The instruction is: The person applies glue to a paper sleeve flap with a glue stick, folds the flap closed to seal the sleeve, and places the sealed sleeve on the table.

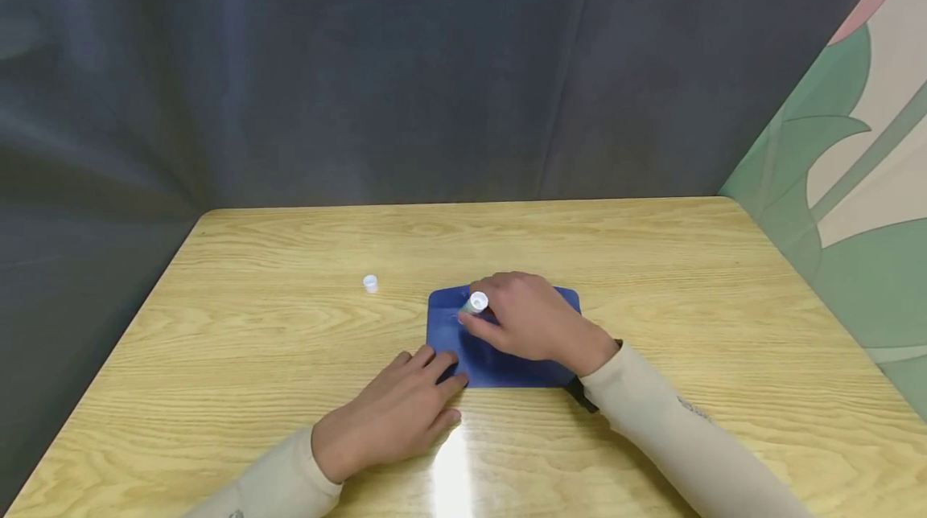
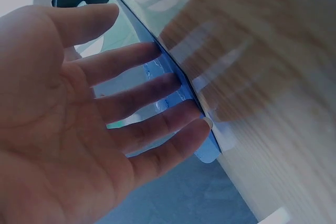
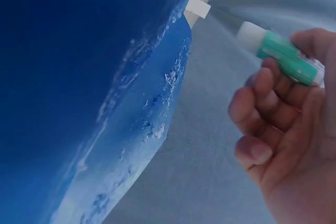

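A blue paper envelope [image 1: 510, 373] lies on the table in front of me, its flap on the far side. In the right wrist view, whitish smears of glue show along the flap [image 3: 157, 95]. My right hand [image 1: 536, 321] is over the envelope and grips a green-and-white glue stick [image 3: 286, 56] between thumb and fingers. In the head view the glue stick's white end [image 1: 478, 302] points up toward me. My left hand [image 1: 398, 409] rests at the near left corner of the envelope, its fingers spread and their tips on the paper in the left wrist view.
A small white cap [image 1: 371, 284] stands on the wooden table [image 1: 290, 325] to the left of the envelope. Dark cloth [image 1: 391, 76] hangs behind the table and along its left side. A leaf-patterned wall [image 1: 833, 204] borders the right.
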The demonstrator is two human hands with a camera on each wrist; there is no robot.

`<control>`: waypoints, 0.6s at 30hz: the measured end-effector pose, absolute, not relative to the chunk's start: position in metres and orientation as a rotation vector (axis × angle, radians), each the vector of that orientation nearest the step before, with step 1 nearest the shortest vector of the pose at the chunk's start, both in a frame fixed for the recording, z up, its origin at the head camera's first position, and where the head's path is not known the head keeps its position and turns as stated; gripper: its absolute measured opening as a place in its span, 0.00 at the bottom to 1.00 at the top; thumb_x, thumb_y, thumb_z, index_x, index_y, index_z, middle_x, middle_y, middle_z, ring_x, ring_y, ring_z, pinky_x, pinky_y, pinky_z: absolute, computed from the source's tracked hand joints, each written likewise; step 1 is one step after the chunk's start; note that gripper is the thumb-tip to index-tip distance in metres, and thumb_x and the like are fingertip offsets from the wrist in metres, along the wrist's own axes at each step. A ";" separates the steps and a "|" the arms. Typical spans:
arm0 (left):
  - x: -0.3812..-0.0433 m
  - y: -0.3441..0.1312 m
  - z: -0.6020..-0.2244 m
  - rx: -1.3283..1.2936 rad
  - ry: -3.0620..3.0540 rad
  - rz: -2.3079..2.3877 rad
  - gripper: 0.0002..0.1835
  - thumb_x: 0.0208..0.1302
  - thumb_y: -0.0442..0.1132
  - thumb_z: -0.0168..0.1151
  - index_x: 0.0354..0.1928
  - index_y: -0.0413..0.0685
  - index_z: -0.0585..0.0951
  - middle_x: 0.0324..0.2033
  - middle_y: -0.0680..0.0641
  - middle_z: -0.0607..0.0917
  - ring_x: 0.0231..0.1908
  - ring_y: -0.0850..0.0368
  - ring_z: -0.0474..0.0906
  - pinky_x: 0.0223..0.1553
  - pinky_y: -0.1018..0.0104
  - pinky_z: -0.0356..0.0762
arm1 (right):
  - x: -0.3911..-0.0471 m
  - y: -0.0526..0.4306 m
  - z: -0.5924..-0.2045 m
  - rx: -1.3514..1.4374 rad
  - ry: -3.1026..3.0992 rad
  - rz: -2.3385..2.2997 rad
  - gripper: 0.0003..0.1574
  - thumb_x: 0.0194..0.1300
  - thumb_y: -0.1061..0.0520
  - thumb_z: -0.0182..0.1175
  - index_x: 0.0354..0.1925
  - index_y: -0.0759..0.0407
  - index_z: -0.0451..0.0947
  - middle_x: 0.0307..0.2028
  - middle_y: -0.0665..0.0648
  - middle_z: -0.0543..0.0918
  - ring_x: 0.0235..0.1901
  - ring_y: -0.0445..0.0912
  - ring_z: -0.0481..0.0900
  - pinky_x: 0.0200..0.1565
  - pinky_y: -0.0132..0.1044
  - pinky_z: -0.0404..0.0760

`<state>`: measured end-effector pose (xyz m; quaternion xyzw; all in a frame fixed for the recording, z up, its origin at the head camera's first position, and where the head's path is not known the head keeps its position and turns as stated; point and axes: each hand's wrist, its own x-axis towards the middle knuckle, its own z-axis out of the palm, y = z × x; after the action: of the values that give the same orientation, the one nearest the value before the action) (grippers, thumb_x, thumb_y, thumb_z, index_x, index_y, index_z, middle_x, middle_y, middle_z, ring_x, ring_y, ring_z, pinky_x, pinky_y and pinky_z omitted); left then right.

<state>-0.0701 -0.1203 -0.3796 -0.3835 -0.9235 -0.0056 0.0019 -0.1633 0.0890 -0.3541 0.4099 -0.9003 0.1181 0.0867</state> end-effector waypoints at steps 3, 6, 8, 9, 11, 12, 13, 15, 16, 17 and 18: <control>-0.070 -0.121 -0.380 -1.199 -2.881 -0.015 0.21 0.71 0.54 0.57 0.58 0.50 0.80 0.54 0.49 0.79 0.52 0.52 0.72 0.47 0.58 0.74 | -0.172 0.082 -0.353 1.254 -2.713 0.318 0.20 0.72 0.39 0.54 0.27 0.48 0.73 0.20 0.42 0.70 0.22 0.37 0.69 0.29 0.33 0.73; -0.070 -0.121 -0.380 -1.202 -2.877 -0.013 0.21 0.71 0.53 0.57 0.58 0.50 0.81 0.54 0.49 0.79 0.53 0.52 0.72 0.47 0.58 0.75 | -0.180 0.075 -0.353 1.299 -2.767 0.299 0.19 0.73 0.39 0.53 0.30 0.48 0.74 0.23 0.43 0.72 0.23 0.38 0.71 0.31 0.35 0.74; -0.070 -0.121 -0.380 -1.205 -2.881 -0.009 0.21 0.71 0.53 0.56 0.59 0.50 0.81 0.55 0.49 0.79 0.54 0.52 0.72 0.48 0.57 0.75 | -0.183 0.070 -0.354 1.326 -2.820 0.306 0.18 0.73 0.39 0.53 0.32 0.48 0.74 0.25 0.44 0.74 0.24 0.39 0.72 0.32 0.36 0.74; -0.070 -0.121 -0.380 -1.206 -2.885 -0.009 0.21 0.72 0.53 0.56 0.59 0.50 0.80 0.55 0.49 0.79 0.54 0.52 0.72 0.48 0.57 0.75 | -0.185 0.068 -0.355 1.340 -2.847 0.306 0.18 0.73 0.39 0.52 0.34 0.48 0.74 0.27 0.45 0.75 0.25 0.39 0.73 0.33 0.36 0.75; -0.069 -0.120 -0.380 -1.207 -2.887 0.005 0.21 0.72 0.53 0.56 0.60 0.51 0.80 0.56 0.49 0.79 0.54 0.52 0.72 0.49 0.57 0.75 | -0.187 0.064 -0.357 1.366 -2.892 0.315 0.17 0.73 0.39 0.51 0.37 0.48 0.75 0.30 0.45 0.76 0.27 0.39 0.74 0.35 0.37 0.76; -0.069 -0.120 -0.380 -1.206 -2.890 0.009 0.21 0.72 0.53 0.56 0.60 0.51 0.80 0.57 0.49 0.79 0.54 0.52 0.72 0.49 0.57 0.75 | -0.188 0.062 -0.358 1.375 -2.905 0.317 0.18 0.74 0.39 0.50 0.38 0.48 0.75 0.31 0.46 0.77 0.28 0.39 0.75 0.36 0.37 0.77; -0.069 -0.120 -0.380 -1.205 -2.892 0.016 0.22 0.72 0.53 0.56 0.60 0.51 0.80 0.57 0.49 0.79 0.54 0.52 0.72 0.50 0.57 0.75 | -0.189 0.061 -0.359 1.382 -2.915 0.322 0.18 0.74 0.38 0.50 0.38 0.48 0.75 0.32 0.46 0.78 0.29 0.39 0.75 0.36 0.37 0.77; -0.069 -0.120 -0.380 -1.205 -2.901 0.018 0.21 0.72 0.53 0.56 0.60 0.51 0.80 0.58 0.50 0.79 0.56 0.52 0.72 0.52 0.55 0.74 | -0.190 0.058 -0.362 1.383 -2.928 0.339 0.18 0.75 0.38 0.49 0.38 0.47 0.75 0.31 0.45 0.78 0.28 0.39 0.75 0.36 0.38 0.77; -0.069 -0.120 -0.379 -1.206 -2.906 0.021 0.21 0.72 0.52 0.56 0.60 0.51 0.80 0.59 0.50 0.79 0.57 0.51 0.73 0.54 0.54 0.74 | -0.191 0.057 -0.363 1.380 -2.937 0.356 0.18 0.75 0.38 0.49 0.38 0.46 0.75 0.31 0.45 0.77 0.28 0.39 0.75 0.36 0.37 0.77; -0.069 -0.120 -0.379 -1.208 -2.915 0.017 0.21 0.72 0.52 0.56 0.61 0.51 0.80 0.59 0.50 0.79 0.59 0.51 0.73 0.56 0.52 0.74 | -0.191 0.056 -0.364 1.379 -2.944 0.370 0.17 0.75 0.38 0.49 0.37 0.45 0.75 0.30 0.44 0.77 0.28 0.39 0.75 0.36 0.37 0.77; -0.069 -0.120 -0.379 -1.210 -2.923 0.012 0.21 0.72 0.52 0.56 0.61 0.51 0.79 0.60 0.49 0.79 0.61 0.51 0.73 0.58 0.51 0.74 | -0.192 0.055 -0.366 1.381 -2.956 0.389 0.17 0.75 0.38 0.49 0.36 0.45 0.75 0.30 0.44 0.76 0.27 0.38 0.74 0.35 0.37 0.76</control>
<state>-0.0694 -0.1203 -0.3785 -0.3825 -0.9239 0.0037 -0.0111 -0.1919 0.0546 -0.3659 0.4191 -0.8973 0.1179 -0.0720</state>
